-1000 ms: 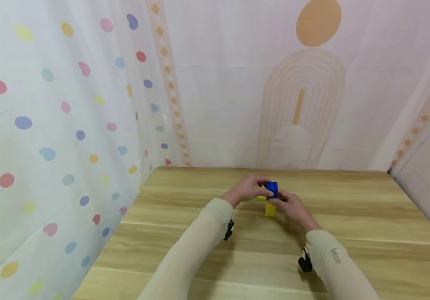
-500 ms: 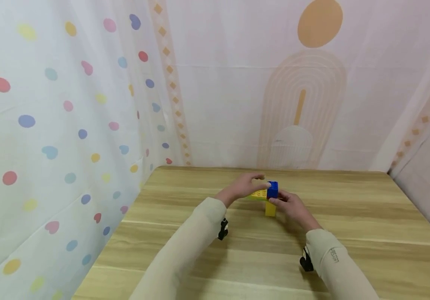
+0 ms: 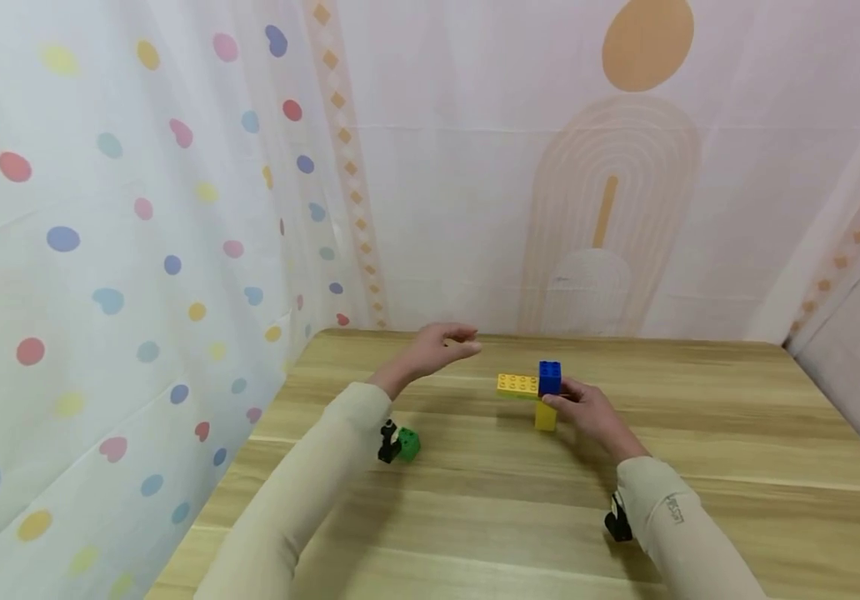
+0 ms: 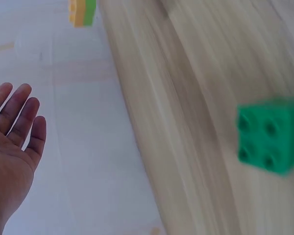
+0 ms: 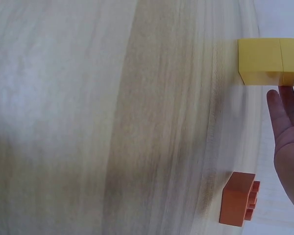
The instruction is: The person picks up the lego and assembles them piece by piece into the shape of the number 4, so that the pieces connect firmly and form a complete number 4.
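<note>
A toy brick tower stands on the table, with a blue brick point(image 3: 550, 377) on top of a column of yellow bricks point(image 3: 546, 417). From its upper part a long yellow brick point(image 3: 517, 384), with green beneath it, juts out to the left. My right hand point(image 3: 590, 415) holds the tower from the right, thumb in front and the other fingers partly hidden behind. My left hand point(image 3: 433, 348) hovers away from the tower, fingers extended and nothing in it. Beneath the left wrist sits a green brick point(image 3: 409, 443), seen large in the left wrist view.
An orange brick point(image 5: 237, 198) lies on the table near my right hand, seen in the right wrist view. The wooden table point(image 3: 475, 517) ends at patterned curtains point(image 3: 437, 208) at the back and left.
My left hand has let go of the blue brick and moved left, off the tower. The long yellow brick and the green brick have come into sight. My right hand has stayed at the tower.
</note>
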Demonstrator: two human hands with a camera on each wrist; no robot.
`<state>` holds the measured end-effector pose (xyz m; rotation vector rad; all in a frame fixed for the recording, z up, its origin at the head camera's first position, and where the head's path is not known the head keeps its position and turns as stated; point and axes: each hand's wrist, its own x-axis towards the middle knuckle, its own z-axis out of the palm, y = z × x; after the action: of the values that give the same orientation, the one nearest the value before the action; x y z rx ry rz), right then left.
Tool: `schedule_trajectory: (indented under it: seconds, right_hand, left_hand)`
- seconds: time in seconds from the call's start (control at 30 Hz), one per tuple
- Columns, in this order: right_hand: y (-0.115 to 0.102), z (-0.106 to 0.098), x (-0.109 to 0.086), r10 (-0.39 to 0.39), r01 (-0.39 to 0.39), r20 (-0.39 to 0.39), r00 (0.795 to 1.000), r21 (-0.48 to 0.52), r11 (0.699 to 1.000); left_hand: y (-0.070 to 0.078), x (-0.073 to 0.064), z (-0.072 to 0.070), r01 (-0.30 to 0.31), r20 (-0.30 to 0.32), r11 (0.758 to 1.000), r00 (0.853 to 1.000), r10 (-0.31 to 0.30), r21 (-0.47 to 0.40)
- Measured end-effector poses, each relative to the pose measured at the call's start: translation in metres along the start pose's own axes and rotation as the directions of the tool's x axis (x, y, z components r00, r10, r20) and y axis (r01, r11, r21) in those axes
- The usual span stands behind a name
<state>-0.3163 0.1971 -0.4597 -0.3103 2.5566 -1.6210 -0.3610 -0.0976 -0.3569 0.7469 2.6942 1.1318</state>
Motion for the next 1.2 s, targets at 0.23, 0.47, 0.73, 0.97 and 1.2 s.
schedule_trajectory:
  seconds: [0.23, 0.47, 0.73, 0.97, 1.2]
  right_hand:
    - [0.002, 0.002, 0.001, -0.004, 0.004, 0.005, 1.000, 0.035, 0.999]
    - [0.001, 0.003, 0.001, -0.017, 0.016, 0.013, 1.000, 0.057, 0.998]
    - [0.001, 0.001, 0.001, -0.019, 0.018, 0.012, 1.000, 0.067, 0.998]
    - [0.001, 0.000, 0.001, -0.011, 0.010, 0.017, 1.000, 0.079, 0.997]
    - [0.000, 0.001, -0.002, -0.002, 0.000, 0.017, 1.000, 0.085, 0.996]
  left_hand:
    - [-0.031, -0.036, -0.012, 0.049, 0.006, 0.999, 0.999, -0.049, 0.001]
    - [-0.067, -0.077, -0.016, 0.083, 0.029, 0.995, 0.996, -0.081, -0.050]
    - [-0.101, -0.111, -0.010, 0.226, 0.062, 0.968, 0.973, -0.220, -0.112]
    - [-0.114, -0.121, -0.001, 0.188, 0.136, 0.966, 0.977, -0.165, -0.178]
    - [-0.122, -0.124, 0.007, 0.150, 0.182, 0.974, 0.976, -0.119, -0.167]
